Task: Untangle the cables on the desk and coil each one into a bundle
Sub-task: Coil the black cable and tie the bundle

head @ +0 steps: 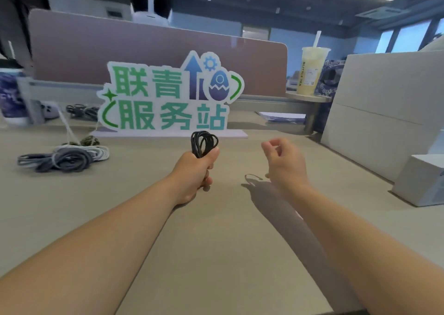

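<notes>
Centrally, head view: left grip (195, 170) clamped round a coiled black cable (204, 143), its loops standing above the fist, held over the surface (216, 242). Right grip (284, 163) nearby, fingers loosely curled, holding nothing. Grey and white cable bundles (64, 157) lie at the left.

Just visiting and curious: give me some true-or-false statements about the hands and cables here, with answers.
1. The left hand grips a coiled black cable. True.
2. The right hand holds the drink cup. False: the right hand holds nothing visible; the drink cup stands at the back, untouched.
3. A pile of grey and white cables lies on the desk, to the left. True.
4. The green-lettered sign lies flat. False: the sign stands upright behind the hands.
</notes>
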Available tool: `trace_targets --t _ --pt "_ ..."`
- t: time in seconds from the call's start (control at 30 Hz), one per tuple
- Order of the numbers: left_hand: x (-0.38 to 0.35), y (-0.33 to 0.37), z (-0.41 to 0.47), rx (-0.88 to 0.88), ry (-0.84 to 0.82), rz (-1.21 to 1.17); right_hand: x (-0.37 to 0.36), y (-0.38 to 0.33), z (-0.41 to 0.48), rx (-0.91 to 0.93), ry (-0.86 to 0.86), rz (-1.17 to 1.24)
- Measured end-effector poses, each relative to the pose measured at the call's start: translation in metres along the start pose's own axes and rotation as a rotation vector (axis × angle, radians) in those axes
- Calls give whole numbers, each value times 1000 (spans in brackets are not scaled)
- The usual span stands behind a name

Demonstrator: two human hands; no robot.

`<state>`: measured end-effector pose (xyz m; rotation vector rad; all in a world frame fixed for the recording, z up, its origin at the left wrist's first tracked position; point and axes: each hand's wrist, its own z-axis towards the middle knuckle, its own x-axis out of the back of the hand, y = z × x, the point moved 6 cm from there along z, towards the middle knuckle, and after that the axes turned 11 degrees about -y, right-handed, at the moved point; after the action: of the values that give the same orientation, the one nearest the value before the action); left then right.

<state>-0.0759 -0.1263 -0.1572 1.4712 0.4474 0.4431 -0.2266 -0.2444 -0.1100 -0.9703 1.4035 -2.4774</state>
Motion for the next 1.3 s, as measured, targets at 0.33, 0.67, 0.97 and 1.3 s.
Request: trace_targets --t 0.33,0.67,0.97,1.3 --pt "124 8 -70 -27 111 96 -114 -75 7 173 76 38" --pt "124 3 -54 53 80 -100 -100 -82 2 343 142 24" --pt "119 9 -59 42 114 -230 -123 -74 -8 53 -28 459" --pt "107 20 -64 -30 47 -369 -159 -79 -32 -214 -512 943"
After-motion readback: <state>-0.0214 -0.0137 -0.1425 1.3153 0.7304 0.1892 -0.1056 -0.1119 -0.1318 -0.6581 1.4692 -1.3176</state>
